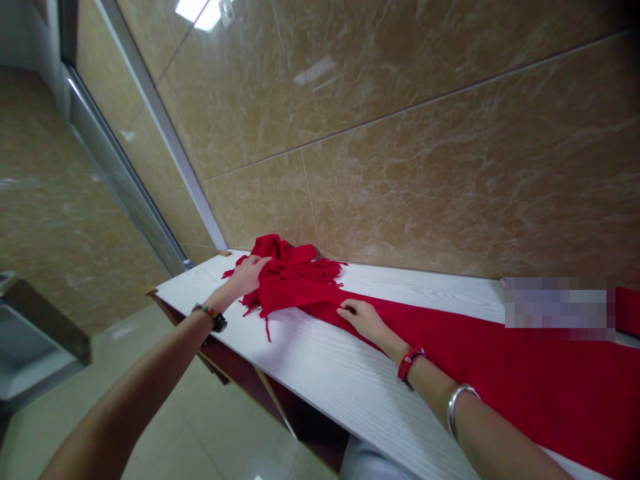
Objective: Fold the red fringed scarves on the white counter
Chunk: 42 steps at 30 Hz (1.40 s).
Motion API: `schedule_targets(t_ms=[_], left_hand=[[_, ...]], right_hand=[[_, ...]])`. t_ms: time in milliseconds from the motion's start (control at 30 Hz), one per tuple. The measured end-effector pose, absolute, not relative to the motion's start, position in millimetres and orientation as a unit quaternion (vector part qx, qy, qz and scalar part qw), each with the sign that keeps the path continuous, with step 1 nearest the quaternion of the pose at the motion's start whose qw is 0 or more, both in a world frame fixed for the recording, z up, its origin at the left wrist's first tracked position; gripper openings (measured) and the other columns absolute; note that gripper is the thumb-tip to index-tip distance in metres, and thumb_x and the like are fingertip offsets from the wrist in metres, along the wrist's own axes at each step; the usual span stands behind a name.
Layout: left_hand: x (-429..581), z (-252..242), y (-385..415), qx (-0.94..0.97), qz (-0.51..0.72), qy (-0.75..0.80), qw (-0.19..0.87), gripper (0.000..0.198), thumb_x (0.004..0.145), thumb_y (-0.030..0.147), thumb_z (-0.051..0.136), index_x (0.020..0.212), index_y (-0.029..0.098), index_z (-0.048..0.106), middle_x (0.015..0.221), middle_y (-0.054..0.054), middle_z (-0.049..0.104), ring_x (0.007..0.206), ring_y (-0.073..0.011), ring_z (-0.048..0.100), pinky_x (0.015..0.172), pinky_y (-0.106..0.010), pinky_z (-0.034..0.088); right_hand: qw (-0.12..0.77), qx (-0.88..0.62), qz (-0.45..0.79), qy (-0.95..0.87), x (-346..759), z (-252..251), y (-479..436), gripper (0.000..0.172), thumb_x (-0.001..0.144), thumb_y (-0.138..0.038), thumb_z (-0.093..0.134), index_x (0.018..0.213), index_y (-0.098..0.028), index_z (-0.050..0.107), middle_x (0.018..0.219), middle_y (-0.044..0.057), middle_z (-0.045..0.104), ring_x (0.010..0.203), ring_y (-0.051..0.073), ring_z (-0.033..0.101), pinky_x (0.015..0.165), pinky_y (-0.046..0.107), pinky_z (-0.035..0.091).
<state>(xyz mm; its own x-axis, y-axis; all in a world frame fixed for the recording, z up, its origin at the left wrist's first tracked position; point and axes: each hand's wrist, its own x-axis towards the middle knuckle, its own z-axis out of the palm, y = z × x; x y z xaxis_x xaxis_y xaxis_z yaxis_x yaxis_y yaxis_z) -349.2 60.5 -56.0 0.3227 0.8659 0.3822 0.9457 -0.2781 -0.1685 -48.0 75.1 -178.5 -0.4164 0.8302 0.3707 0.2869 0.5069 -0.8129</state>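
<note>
A long red scarf (500, 373) with fringed ends lies lengthwise along a white wood-grain tabletop (320, 360). At its left end the cloth is bunched into a heap (290, 257) with loose tassels. My left hand (247, 275) rests on the left side of this heap, its visible fingers stretched over the cloth; the thumb is hidden. Further right, my right hand (367, 322) has thumb and forefinger curled together at the near edge of the flat part of the scarf, pinching it. Toward the right the scarf widens and lies fairly smooth.
A glossy tan marble-tiled wall (400, 187) rises behind the table. A blurred-out item (557, 309) lies at the back right, by another red patch. Open compartments (310, 420) show under the tabletop. A grey-framed object (40, 340) stands on the floor at left.
</note>
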Motion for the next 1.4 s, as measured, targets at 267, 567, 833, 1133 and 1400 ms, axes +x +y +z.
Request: schedule_targets(t_ms=[267, 567, 833, 1133, 1400], left_hand=[[-274.2, -125.5, 9.4, -0.788, -0.006, -0.57, 0.233, 0.044, 0.076, 0.018, 0.051, 0.12, 0.016, 0.047, 0.11, -0.014, 0.051, 0.105, -0.0283, 0.046, 0.088, -0.043, 0.035], [-312.6, -104.7, 43.0, -0.79, -0.031, -0.575, 0.208, 0.036, 0.079, -0.001, 0.036, 0.11, 0.01, 0.05, 0.104, -0.012, 0.06, 0.098, -0.0184, 0.055, 0.086, -0.03, 0.042], [-312.3, -77.1, 67.3, -0.86, -0.045, -0.486, 0.148, 0.029, 0.084, 0.004, 0.033, 0.103, 0.016, 0.052, 0.099, -0.005, 0.061, 0.094, -0.0136, 0.056, 0.086, -0.026, 0.041], [-307.7, -85.2, 49.3, -0.854, -0.044, -0.495, 0.155, 0.022, 0.08, 0.022, 0.052, 0.102, 0.018, 0.051, 0.098, -0.003, 0.061, 0.09, -0.016, 0.057, 0.079, -0.026, 0.044], [-325.0, -71.5, 64.3, -0.788, -0.069, -0.564, 0.236, 0.035, 0.077, 0.004, 0.039, 0.106, 0.015, 0.055, 0.1, -0.009, 0.061, 0.096, -0.0206, 0.055, 0.088, -0.036, 0.04]], right_hand=[[0.413, -0.381, 0.351, -0.749, -49.1, -182.8, 80.2, 0.013, 0.072, -0.028, 0.049, 0.069, -0.017, 0.055, 0.066, 0.001, 0.058, 0.062, 0.014, 0.052, 0.059, 0.025, 0.037], [0.423, -0.383, 0.315, -0.758, -48.6, -176.4, 72.6, 0.008, 0.072, -0.02, 0.051, 0.074, -0.018, 0.059, 0.071, 0.001, 0.062, 0.067, 0.015, 0.056, 0.065, 0.027, 0.041], [0.414, -0.36, 0.177, -0.817, -65.6, -162.0, 71.5, 0.042, 0.067, -0.023, 0.065, 0.106, -0.013, 0.053, 0.103, 0.01, 0.056, 0.096, 0.019, 0.052, 0.085, 0.031, 0.04], [0.308, -0.379, 0.179, -0.854, -113.2, -130.3, 79.9, 0.013, 0.072, -0.013, 0.058, 0.082, -0.016, 0.065, 0.083, 0.008, 0.066, 0.081, 0.019, 0.059, 0.071, 0.027, 0.04], [0.349, -0.382, 0.195, -0.833, -100.2, -126.9, 97.2, 0.018, 0.079, -0.016, 0.049, 0.075, -0.019, 0.066, 0.081, 0.006, 0.068, 0.078, 0.018, 0.059, 0.07, 0.026, 0.039]])
